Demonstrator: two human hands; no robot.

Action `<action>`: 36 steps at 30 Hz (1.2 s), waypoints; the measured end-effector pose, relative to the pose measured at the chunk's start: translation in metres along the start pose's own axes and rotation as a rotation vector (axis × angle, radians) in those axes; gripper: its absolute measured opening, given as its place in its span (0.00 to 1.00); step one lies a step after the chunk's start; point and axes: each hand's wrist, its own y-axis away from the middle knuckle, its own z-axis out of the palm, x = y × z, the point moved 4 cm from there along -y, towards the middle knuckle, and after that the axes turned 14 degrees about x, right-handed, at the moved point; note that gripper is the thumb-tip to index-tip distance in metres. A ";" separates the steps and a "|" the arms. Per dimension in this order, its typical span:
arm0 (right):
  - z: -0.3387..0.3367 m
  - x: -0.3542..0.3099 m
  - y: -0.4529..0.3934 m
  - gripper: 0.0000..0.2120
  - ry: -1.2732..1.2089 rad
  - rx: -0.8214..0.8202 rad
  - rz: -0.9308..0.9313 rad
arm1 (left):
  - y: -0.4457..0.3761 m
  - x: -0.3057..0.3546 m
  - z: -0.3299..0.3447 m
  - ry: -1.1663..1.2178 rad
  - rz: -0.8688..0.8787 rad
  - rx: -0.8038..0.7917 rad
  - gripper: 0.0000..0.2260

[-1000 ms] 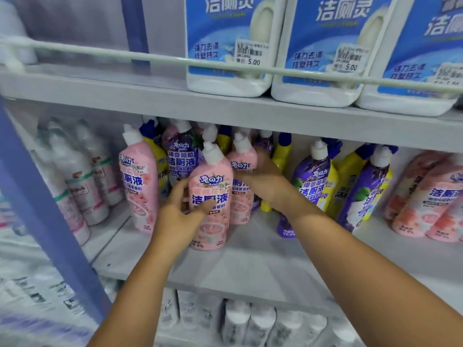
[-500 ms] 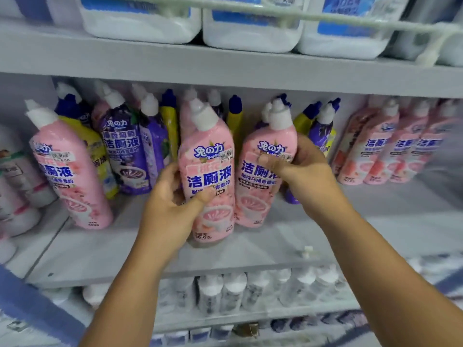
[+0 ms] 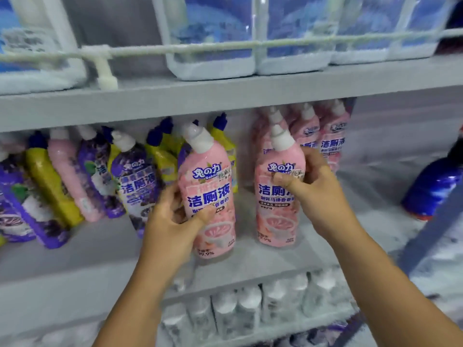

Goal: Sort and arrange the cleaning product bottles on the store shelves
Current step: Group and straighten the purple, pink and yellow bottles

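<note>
A person's left hand [image 3: 172,221] grips one pink bottle [image 3: 209,194] at six o'clock on the middle shelf [image 3: 75,251]; the right hand [image 3: 310,181] grips a second pink bottle [image 3: 276,196] at three o'clock. Since a second ago both bottles have travelled rightward, away from the purple and yellow bottles [image 3: 140,176], toward the pink row [image 3: 325,136] behind, so like colours are probably being grouped.

The pink bottles [image 3: 209,196] look like glossy plastic under printed film, their white caps [image 3: 198,137] smooth plastic; the shelf [image 3: 75,249] is matt grey painted metal. The rail [image 3: 175,50] along the upper shelf edge has a white, rough-looking coating.
</note>
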 end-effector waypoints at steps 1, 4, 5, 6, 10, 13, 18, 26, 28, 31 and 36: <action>-0.016 0.003 -0.009 0.20 0.009 0.003 -0.001 | 0.005 -0.003 0.017 0.000 0.000 0.003 0.22; -0.057 0.010 -0.036 0.21 0.023 0.008 0.022 | 0.015 -0.012 0.062 0.012 -0.037 0.025 0.21; -0.068 0.013 -0.045 0.21 0.026 0.016 0.030 | 0.017 -0.016 0.075 0.017 -0.058 0.035 0.21; -0.078 0.015 -0.053 0.21 0.028 0.023 0.035 | 0.019 -0.020 0.088 0.020 -0.080 0.046 0.22; -0.117 0.032 -0.084 0.22 0.010 0.072 0.031 | 0.017 -0.032 0.139 0.022 -0.108 0.065 0.22; -0.138 0.047 -0.110 0.22 0.038 0.094 0.014 | 0.011 -0.040 0.177 0.028 -0.102 0.032 0.22; -0.151 0.061 -0.136 0.24 0.046 0.071 -0.063 | -0.004 -0.058 0.218 0.031 -0.120 -0.011 0.23; -0.171 0.122 -0.121 0.18 0.169 0.121 -0.030 | -0.012 -0.081 0.233 -0.176 -0.039 0.014 0.27; -0.168 0.129 -0.127 0.19 0.122 0.129 -0.064 | -0.016 -0.081 0.240 -0.204 -0.021 0.006 0.26; -0.161 0.138 -0.133 0.20 0.018 0.164 -0.019 | -0.020 -0.075 0.254 -0.236 0.024 -0.018 0.23; -0.156 0.149 -0.149 0.19 -0.060 0.166 0.067 | -0.026 -0.074 0.269 -0.224 0.039 -0.026 0.24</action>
